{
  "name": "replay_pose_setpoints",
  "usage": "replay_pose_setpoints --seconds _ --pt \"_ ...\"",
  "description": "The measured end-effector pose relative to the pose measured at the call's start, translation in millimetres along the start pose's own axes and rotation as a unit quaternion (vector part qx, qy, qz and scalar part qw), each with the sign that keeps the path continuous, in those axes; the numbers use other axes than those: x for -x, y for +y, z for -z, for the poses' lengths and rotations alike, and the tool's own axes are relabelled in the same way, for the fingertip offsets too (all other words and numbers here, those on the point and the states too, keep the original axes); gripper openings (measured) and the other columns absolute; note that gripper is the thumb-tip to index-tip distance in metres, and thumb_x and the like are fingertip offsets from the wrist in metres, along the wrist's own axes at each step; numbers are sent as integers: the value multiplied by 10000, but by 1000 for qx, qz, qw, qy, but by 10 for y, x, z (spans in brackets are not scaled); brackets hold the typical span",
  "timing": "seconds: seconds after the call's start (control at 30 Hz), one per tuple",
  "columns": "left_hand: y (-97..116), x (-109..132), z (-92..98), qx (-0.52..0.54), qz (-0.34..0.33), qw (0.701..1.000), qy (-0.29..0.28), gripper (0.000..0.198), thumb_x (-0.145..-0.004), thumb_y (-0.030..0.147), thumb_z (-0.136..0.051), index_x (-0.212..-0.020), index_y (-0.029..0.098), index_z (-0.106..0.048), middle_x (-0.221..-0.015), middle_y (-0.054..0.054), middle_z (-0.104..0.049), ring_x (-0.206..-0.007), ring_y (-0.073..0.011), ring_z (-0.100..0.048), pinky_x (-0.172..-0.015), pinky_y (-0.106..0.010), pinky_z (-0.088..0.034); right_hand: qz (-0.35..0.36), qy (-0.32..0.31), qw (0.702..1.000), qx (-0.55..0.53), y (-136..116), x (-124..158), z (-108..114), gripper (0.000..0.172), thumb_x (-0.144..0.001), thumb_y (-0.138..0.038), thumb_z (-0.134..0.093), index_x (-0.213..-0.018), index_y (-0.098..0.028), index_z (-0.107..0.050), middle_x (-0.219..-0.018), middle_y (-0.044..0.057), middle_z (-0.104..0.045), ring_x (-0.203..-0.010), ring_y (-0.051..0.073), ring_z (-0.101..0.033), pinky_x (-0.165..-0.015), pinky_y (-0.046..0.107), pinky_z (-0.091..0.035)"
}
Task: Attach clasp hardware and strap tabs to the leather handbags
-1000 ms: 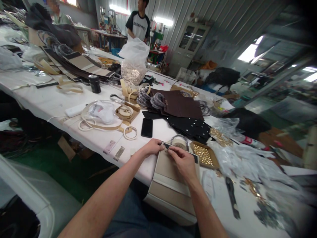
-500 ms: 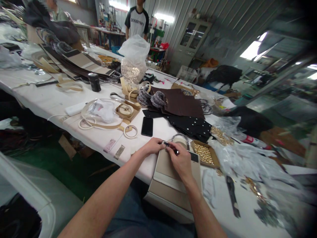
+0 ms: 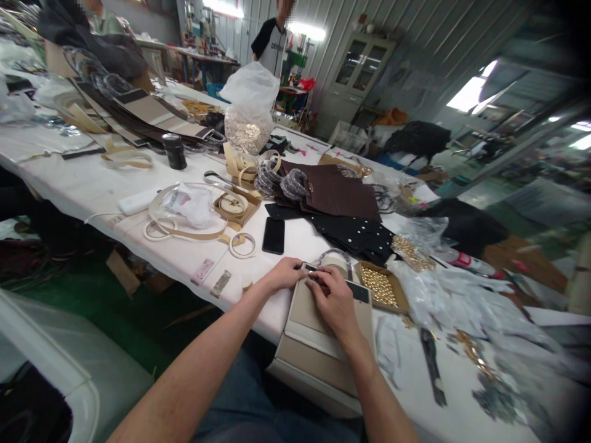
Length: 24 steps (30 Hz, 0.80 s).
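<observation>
A beige bag panel (image 3: 318,344) with a dark top strip hangs over the near edge of the white table (image 3: 92,178). My left hand (image 3: 285,274) grips the panel's top left corner with curled fingers. My right hand (image 3: 335,300) rests on the top edge beside it, fingers pinched at the dark strip; what they pinch is too small to make out. A small cardboard box of gold studs (image 3: 379,286) sits just right of my hands.
A black phone (image 3: 274,235) lies left of the hands. Beige strap loops (image 3: 184,231), brown and black leather pieces (image 3: 339,197), a plastic bag of metal parts (image 3: 249,117) and a black jar (image 3: 175,151) crowd the table. Two people stand at the far end.
My right hand slid slightly left along the panel's top edge toward my left hand. The person at the back shifted to the right.
</observation>
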<state>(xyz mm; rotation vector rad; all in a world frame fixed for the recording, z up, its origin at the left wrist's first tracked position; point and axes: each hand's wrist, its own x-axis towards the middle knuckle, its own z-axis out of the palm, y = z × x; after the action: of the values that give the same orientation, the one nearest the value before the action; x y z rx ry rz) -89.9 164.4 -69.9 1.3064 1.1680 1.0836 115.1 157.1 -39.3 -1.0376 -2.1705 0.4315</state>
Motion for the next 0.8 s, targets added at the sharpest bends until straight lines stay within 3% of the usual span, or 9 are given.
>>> replay_pose_setpoints --seconds 0.1,0.23,0.3,0.47,0.6,0.73,0.8 --pt "15 4 -1 -1 0 1000 0 217 -856 335 -659 -743 151 -679 -701 33 -554 -726 -138 -456 -684 -275 -323 -29 -2 1000 -9 -1 -4 -8 300 -1098 -417 -659 -1341 -255 -725 -1295 121 -697 -1020 279 -697 -888 437 -610" --pt "24 -1 0 8 14 1000 -9 218 -843 348 -640 -778 149 -701 -713 28 -572 -706 -137 -466 -665 -274 -331 -21 5 1000 -3 2 19 -21 274 -1105 -433 -644 -1281 -266 -771 -1339 129 -694 -1206 319 -677 -1079 498 -570" --pt "35 -2 3 14 21 1000 -14 222 -826 354 -642 -793 147 -714 -719 22 -586 -699 -139 -477 -657 -273 -337 -26 8 1000 -7 17 22 -17 298 -1103 -456 -645 -1283 -265 -785 -1338 132 -700 -1240 328 -670 -1098 507 -565" --pt "103 22 13 20 41 999 -21 216 -778 357 -674 -780 150 -733 -680 27 -559 -659 -134 -463 -621 -266 -318 -73 -29 996 -52 91 -52 46 328 -1035 -515 -749 -1223 -262 -837 -1297 115 -725 -978 267 -715 -851 425 -620" --pt "129 35 -23 -8 42 999 -2 218 -770 369 -699 -750 153 -728 -638 39 -527 -629 -127 -442 -586 -266 -270 -84 -41 993 -66 83 -121 104 299 -972 -495 -830 -1148 -255 -862 -1258 101 -736 -887 236 -708 -801 412 -609" --pt "110 27 -98 -60 10 998 34 206 -776 342 -649 -730 153 -718 -671 26 -579 -679 -140 -493 -612 -262 -305 -87 -66 988 -105 -60 -99 232 411 -966 -464 -831 -1331 -275 -811 -1358 110 -719 -937 236 -733 -759 375 -634" --pt "99 19 -120 -63 3 997 38 210 -777 344 -646 -716 153 -709 -688 18 -596 -708 -150 -512 -622 -261 -314 -92 -31 988 -119 -91 -25 381 491 -1001 -461 -792 -1460 -296 -740 -1419 114 -711 -996 246 -748 -807 379 -654"
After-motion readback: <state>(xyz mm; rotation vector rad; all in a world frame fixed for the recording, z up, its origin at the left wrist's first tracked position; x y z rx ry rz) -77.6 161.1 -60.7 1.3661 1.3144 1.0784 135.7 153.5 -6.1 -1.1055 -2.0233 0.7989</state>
